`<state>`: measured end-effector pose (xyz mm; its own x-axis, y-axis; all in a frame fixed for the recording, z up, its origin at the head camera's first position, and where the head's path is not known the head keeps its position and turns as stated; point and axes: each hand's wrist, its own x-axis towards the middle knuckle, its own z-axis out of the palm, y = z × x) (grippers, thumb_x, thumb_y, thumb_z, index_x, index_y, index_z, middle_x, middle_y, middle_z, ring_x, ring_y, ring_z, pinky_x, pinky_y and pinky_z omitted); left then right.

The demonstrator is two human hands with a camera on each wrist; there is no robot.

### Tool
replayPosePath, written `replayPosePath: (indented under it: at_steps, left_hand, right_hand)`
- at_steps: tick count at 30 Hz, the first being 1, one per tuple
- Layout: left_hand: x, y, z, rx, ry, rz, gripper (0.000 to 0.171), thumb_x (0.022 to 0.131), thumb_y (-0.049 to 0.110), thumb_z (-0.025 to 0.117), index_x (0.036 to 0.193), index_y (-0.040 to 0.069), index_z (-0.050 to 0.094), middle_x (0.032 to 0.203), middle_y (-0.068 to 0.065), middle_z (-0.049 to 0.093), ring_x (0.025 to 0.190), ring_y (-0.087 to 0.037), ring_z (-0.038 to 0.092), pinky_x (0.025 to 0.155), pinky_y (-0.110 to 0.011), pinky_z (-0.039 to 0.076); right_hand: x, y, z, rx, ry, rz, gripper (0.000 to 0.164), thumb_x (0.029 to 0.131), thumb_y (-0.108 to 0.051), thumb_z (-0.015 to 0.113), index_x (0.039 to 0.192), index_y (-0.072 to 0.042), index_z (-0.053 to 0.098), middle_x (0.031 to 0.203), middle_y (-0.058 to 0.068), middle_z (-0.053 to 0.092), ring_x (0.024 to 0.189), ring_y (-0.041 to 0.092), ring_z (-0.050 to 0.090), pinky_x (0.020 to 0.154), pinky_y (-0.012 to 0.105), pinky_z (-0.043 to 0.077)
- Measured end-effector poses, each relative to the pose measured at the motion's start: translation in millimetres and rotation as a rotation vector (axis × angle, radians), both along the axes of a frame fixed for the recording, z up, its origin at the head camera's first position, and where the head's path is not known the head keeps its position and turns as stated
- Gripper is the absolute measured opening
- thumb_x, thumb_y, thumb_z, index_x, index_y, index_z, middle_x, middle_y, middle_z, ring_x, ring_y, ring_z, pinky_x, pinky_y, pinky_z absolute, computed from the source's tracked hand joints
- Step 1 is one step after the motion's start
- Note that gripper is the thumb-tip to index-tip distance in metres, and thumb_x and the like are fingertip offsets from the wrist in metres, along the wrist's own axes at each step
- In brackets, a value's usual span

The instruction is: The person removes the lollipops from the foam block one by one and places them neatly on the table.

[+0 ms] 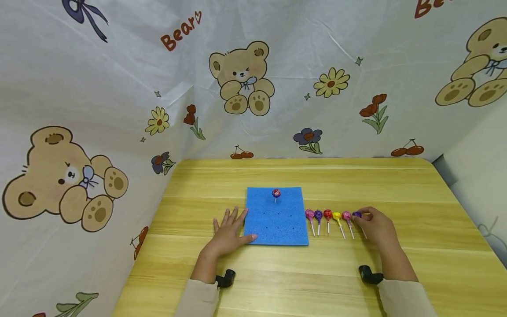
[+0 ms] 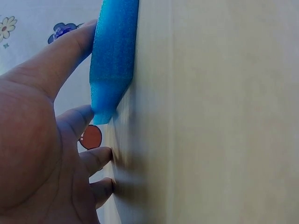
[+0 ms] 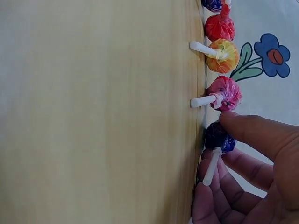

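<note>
A blue foam board with small holes lies on the table, and one red-wrapped lollipop stands upright in it near the far edge. My left hand rests at the board's left side with fingers spread, the thumb on its near left corner. To the right of the board lies a row of lollipops: pink, purple, red, yellow and another pink. At the row's right end my right hand pinches a dark purple lollipop by its wrapped head, between thumb and fingers.
The wooden table backs onto a white cloth printed with bears and flowers, which also hangs along the left. Black wrist cameras sit on both wrists, one on the left wrist and one on the right.
</note>
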<state>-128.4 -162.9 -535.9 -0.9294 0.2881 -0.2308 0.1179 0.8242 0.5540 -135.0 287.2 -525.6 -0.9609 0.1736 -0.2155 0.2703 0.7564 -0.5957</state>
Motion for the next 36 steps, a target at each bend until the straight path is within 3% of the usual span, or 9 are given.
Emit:
replayPosePath:
  at_steps: [11, 16, 24, 31, 36]
  left_hand:
    - [0.3, 0, -1.0, 0.0, 0.006, -0.001, 0.092, 0.091, 0.063, 0.064, 0.163, 0.032, 0.017, 0.172, -0.01, 0.006, 0.158, -0.039, -0.007, 0.115, -0.075, -0.014]
    - [0.7, 0, 0.4, 0.004, 0.003, 0.003, 0.091, 0.091, 0.063, 0.064, 0.163, 0.032, 0.018, 0.172, -0.011, 0.006, 0.158, -0.039, -0.007, 0.115, -0.075, -0.014]
    - [-0.1, -1, -0.6, 0.001, -0.005, -0.007, 0.092, 0.091, 0.063, 0.064, 0.163, 0.033, 0.016, 0.172, -0.009, 0.005, 0.158, -0.038, -0.008, 0.115, -0.075, -0.014]
    - [0.0, -1, -0.6, 0.0, -0.009, -0.007, 0.092, 0.09, 0.064, 0.063, 0.163, 0.034, 0.015, 0.172, -0.009, 0.004, 0.158, -0.038, -0.009, 0.115, -0.075, -0.014]
    - [0.2, -1, -0.5, 0.001, -0.005, -0.007, 0.092, 0.09, 0.065, 0.063, 0.163, 0.034, 0.016, 0.172, -0.009, 0.005, 0.158, -0.038, -0.008, 0.115, -0.075, -0.014]
  right_hand:
    - [1.4, 1, -0.5, -0.036, -0.021, 0.006, 0.049, 0.1, -0.033, 0.062, 0.132, 0.003, 0.054, 0.102, 0.021, 0.064, 0.073, 0.021, 0.058, 0.056, 0.029, 0.043]
    - [2.5, 3, -0.4, -0.045, -0.031, 0.006, 0.053, 0.1, -0.036, 0.062, 0.135, 0.003, 0.053, 0.11, 0.025, 0.064, 0.085, 0.028, 0.059, 0.061, 0.03, 0.044]
    - [7.4, 4, -0.4, -0.076, 0.032, -0.035, 0.055, 0.102, -0.036, 0.058, 0.14, 0.002, 0.05, 0.13, 0.031, 0.059, 0.113, 0.046, 0.059, 0.079, 0.046, 0.052]
    - [11.6, 3, 1.6, -0.144, 0.163, -0.107, 0.05, 0.104, -0.037, 0.056, 0.14, -0.002, 0.055, 0.129, 0.022, 0.062, 0.113, 0.033, 0.061, 0.077, 0.022, 0.045]
    - [13.3, 2, 3.0, -0.201, 0.205, -0.153, 0.054, 0.102, -0.044, 0.056, 0.142, -0.007, 0.056, 0.132, 0.015, 0.062, 0.101, -0.002, 0.054, 0.075, 0.008, 0.044]
